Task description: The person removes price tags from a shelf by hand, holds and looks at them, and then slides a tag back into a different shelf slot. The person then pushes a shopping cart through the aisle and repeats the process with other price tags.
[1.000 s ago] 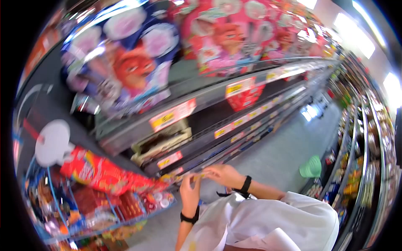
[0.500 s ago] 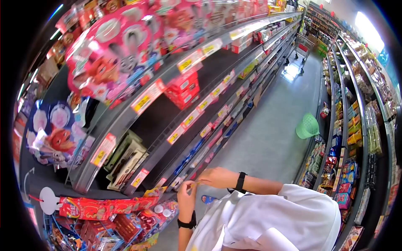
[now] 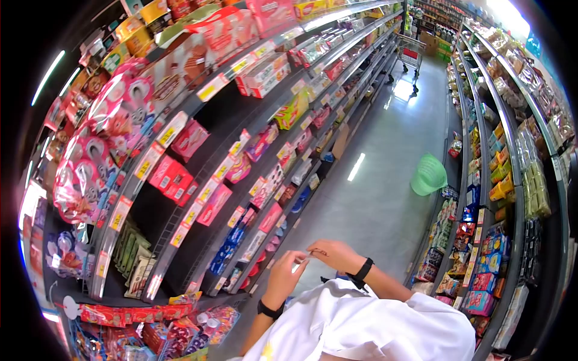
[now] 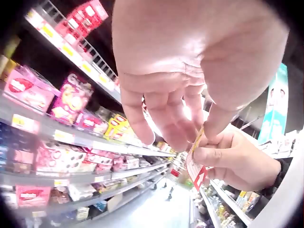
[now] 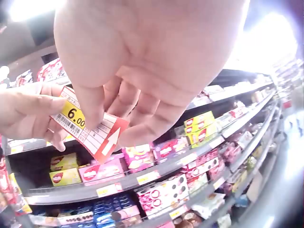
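Observation:
A paper price tag [image 5: 71, 114] with a red border, a yellow 6.00 field, a barcode and a white arrow is held between both hands. My left hand [image 3: 282, 281] pinches its price end between thumb and fingers. With thumb and fingers, my right hand [image 3: 338, 256] pinches it nearer the arrow end. In the left wrist view the tag [image 4: 194, 166] appears nearly edge-on, slightly bent. Both hands are close together in front of the white shirt [image 3: 361, 319], each with a black wrist strap.
Left, a long shelf [image 3: 205, 201] carries boxed sweets and price labels. Red packets [image 3: 132, 314] hang over a wire basket of snacks near the left arm. A green basket [image 3: 427, 174] stands by the right shelf; a shopping cart [image 3: 410, 57] is farther down the aisle.
The head view has swung so that the aisle shows more fully and the shelf bags have shifted left and down. My hands stay together at the tag before the body.

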Tool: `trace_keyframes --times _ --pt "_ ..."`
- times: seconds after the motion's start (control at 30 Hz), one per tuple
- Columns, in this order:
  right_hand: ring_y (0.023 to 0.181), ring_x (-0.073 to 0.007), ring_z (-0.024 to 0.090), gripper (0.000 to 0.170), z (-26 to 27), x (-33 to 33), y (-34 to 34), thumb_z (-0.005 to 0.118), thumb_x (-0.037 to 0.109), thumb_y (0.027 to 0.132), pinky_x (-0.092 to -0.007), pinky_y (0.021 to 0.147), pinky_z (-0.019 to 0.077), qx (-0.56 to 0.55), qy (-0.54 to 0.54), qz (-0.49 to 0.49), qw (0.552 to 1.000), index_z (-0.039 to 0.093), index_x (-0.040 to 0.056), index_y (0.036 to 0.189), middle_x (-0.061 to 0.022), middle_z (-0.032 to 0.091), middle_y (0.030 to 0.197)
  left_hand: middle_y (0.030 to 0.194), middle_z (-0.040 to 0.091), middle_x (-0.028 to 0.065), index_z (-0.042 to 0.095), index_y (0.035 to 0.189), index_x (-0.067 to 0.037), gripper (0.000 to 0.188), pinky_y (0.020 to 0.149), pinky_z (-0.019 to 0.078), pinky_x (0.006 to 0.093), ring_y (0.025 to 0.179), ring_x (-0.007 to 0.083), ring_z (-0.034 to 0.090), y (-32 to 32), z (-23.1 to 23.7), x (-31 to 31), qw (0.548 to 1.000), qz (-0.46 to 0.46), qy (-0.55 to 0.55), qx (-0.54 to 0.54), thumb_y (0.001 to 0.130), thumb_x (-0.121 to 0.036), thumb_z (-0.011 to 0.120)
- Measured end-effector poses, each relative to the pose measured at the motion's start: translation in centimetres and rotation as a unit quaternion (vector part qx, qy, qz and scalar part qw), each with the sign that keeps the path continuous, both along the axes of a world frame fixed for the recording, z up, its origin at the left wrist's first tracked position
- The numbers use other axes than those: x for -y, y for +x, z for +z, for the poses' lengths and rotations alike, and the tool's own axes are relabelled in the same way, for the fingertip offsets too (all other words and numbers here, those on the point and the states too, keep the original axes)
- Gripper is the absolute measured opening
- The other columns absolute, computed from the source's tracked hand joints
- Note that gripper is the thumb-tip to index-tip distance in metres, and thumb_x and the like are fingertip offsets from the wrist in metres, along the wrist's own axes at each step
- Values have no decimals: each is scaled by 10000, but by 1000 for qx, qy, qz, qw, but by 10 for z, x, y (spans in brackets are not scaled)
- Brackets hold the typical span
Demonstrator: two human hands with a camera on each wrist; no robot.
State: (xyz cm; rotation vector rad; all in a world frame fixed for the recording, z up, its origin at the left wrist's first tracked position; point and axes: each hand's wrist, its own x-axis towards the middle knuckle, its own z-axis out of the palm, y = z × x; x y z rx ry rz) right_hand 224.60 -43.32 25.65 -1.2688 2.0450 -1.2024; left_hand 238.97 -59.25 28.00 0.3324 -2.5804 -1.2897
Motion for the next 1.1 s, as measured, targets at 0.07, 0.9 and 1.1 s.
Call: trace_keyframes --times 0.07,0.9,1.1 --pt "972 -341 657 232 6 -34 -21 601 228 981 -421 850 528 16 13 -48 999 700 70 1118 -119 707 1052 952 683 99 661 1008 -66 153 717 524 368 845 258 694 -36 8 -25 1000 -26 -10 -5 899 -150 726" --pt "787 -273 677 141 5 -109 -299 690 92 922 -350 680 557 -38 63 -311 948 711 63 1058 -113 693 934 971 695 109 668 1014 -72 157 732 534 413 872 314 682 -419 -33 -69 973 -223 62 11 922 -199 673" --pt "786 -258 685 168 15 -98 -369 691 90 930 -338 692 561 -61 92 -328 938 696 68 1096 -118 696 955 981 691 119 671 1026 -85 146 737 536 418 877 322 685 -498 -24 -52 967 -238 88 17 919 -184 664"
